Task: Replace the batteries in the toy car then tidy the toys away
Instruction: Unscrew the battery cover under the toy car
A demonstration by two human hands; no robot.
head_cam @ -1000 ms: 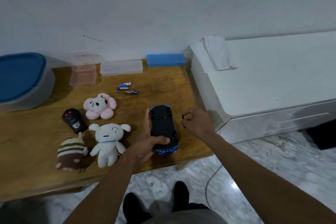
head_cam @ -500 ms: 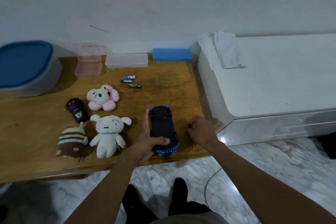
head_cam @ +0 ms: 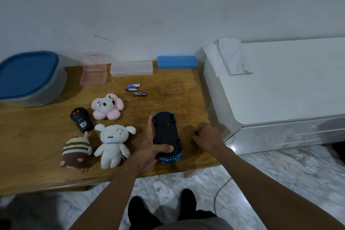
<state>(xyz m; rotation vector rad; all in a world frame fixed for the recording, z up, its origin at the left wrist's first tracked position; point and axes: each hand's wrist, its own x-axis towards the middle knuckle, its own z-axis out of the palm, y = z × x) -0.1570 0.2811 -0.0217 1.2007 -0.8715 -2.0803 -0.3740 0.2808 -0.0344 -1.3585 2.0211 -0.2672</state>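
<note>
The blue toy car (head_cam: 166, 132) lies upside down on the wooden table (head_cam: 168, 89), its black underside facing up. My left hand (head_cam: 147, 147) grips it, fingers along its left side and thumb across the near end. My right hand (head_cam: 209, 138) rests on the table just right of the car, fingers curled over something small and dark that I cannot identify. Three loose batteries (head_cam: 135, 89) lie further back. A black remote (head_cam: 82, 122), a pink plush (head_cam: 107, 106), a white plush (head_cam: 112, 142) and a striped plush (head_cam: 76, 152) sit to the left.
A grey tub with a blue lid (head_cam: 28, 76) stands at the back left. A pink box (head_cam: 93, 73), a clear case (head_cam: 131, 68) and a blue case (head_cam: 176, 62) line the wall. A white cabinet (head_cam: 280, 84) with a folded cloth (head_cam: 233, 58) abuts the table's right edge.
My right hand has come down from beside the car's middle to the tabletop nearer the front edge. My left hand keeps its hold on the car.
</note>
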